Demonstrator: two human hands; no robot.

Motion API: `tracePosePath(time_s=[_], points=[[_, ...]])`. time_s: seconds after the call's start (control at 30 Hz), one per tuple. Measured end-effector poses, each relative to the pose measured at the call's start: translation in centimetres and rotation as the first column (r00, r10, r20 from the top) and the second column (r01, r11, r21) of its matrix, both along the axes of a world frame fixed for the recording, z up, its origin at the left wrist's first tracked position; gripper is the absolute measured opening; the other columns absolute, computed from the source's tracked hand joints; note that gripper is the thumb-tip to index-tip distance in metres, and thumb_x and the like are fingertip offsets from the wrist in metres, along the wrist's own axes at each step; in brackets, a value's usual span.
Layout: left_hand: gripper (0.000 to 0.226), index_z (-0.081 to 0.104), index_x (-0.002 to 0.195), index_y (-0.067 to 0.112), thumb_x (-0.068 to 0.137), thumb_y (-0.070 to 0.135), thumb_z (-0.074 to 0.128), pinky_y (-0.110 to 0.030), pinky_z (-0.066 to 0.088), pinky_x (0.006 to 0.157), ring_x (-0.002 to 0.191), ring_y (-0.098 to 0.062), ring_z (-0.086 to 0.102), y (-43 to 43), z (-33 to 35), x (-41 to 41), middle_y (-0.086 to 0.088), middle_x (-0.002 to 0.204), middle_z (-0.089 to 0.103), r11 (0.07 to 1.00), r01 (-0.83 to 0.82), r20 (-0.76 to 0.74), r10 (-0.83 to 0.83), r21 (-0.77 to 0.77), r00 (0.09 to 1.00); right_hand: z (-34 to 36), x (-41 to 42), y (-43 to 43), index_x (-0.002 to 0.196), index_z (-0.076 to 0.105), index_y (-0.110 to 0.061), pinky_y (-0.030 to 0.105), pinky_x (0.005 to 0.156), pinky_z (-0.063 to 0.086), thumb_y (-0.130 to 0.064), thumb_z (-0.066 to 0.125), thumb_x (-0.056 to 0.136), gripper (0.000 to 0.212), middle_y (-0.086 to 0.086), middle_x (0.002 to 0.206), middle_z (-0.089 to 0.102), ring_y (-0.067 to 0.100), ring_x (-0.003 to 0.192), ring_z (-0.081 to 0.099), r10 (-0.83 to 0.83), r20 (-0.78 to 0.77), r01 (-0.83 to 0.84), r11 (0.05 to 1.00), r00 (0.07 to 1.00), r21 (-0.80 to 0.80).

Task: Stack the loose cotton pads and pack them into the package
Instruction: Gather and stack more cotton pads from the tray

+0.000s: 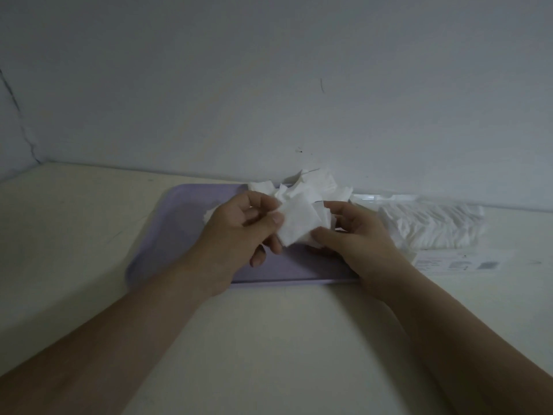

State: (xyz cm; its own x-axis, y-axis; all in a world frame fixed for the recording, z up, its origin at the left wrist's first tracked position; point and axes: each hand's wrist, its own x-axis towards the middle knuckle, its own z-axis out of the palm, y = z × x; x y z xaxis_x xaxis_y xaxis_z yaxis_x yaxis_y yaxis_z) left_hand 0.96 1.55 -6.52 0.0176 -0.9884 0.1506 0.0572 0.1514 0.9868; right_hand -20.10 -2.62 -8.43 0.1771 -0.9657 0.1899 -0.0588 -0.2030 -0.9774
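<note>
Right now I hold a small stack of square cotton pads [299,221] between both hands, just above the lilac tray [185,223]. My left hand [239,232] pinches the stack's left edge, thumb on top and fingers curled beneath. My right hand [356,235] grips the stack's other side, thumb pressed against its lower right corner and fingertips reaching over the far edge. So both hands are closed on the same stack, which tilts a little, its top face turned toward me.

Beyond the stack, at the tray's far edge, a loose heap of pads [314,184] lies jumbled, some overhanging the rim toward the wall [269,85]. One more pad [209,213] peeks out behind my left hand, on the tray.

To the right of the tray, well clear of my hands, the clear plastic package [434,226] lies on its side on the pale tabletop [269,339], already holding a row of white pads. Its printed label flap [460,262] lies flat on the table, on the side nearer to me. Whether the package mouth is open I cannot tell in this dim light.
</note>
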Motion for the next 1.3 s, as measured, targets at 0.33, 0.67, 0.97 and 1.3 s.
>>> tracePosePath(time_s=[0.33,0.67,0.97,1.3], points=[[0.026,0.079,0.089,0.027,0.090,0.001,0.072,-0.028,0.038,0.053,0.058,-0.018,0.043,-0.4,-0.8,0.2,-0.006,0.073,0.060,0.999,0.038,0.129,-0.035,-0.028,0.991,0.0,-0.2,0.4,0.113,0.074,-0.021,0.043,0.098,0.058,0.000,0.083,0.082,0.038,0.003,0.106,0.080,0.022,0.103,0.075,0.020,-0.033,-0.021,0.999,0.999,-0.047],[0.035,0.072,0.112,0.019,0.084,-0.002,0.078,-0.013,0.048,0.060,0.082,-0.016,0.061,-0.3,-0.8,-0.2,-0.023,0.110,0.068,0.999,0.031,0.148,-0.028,-0.013,0.989,0.1,-0.2,0.3,0.129,0.063,-0.018,0.040,0.094,0.058,0.018,0.075,0.080,0.061,0.007,0.109,0.078,0.025,0.102,0.075,0.124,-0.020,-0.123,0.992,0.992,0.026],[0.042,0.067,0.120,0.021,0.085,-0.001,0.078,-0.027,0.055,0.058,0.072,-0.016,0.064,-0.3,-1.0,-0.5,0.000,0.081,0.063,0.998,0.040,0.213,-0.031,-0.039,0.977,0.7,0.0,1.1,0.135,0.060,-0.023,0.040,0.098,0.058,-0.009,0.092,0.062,0.080,0.001,0.123,0.073,0.022,0.113,0.072,0.162,-0.139,-0.159,0.987,0.977,0.030],[0.034,0.074,0.099,0.022,0.071,0.019,0.093,-0.024,0.039,0.061,0.063,-0.010,0.044,-0.3,-1.0,-0.7,0.001,0.067,0.052,0.997,0.081,0.380,-0.074,-0.003,0.922,1.0,0.2,1.7,0.139,0.057,-0.028,0.027,0.098,0.053,0.001,0.076,0.075,0.073,-0.006,0.129,0.066,0.009,0.114,0.067,0.102,-0.265,-0.117,0.992,0.959,-0.043]])
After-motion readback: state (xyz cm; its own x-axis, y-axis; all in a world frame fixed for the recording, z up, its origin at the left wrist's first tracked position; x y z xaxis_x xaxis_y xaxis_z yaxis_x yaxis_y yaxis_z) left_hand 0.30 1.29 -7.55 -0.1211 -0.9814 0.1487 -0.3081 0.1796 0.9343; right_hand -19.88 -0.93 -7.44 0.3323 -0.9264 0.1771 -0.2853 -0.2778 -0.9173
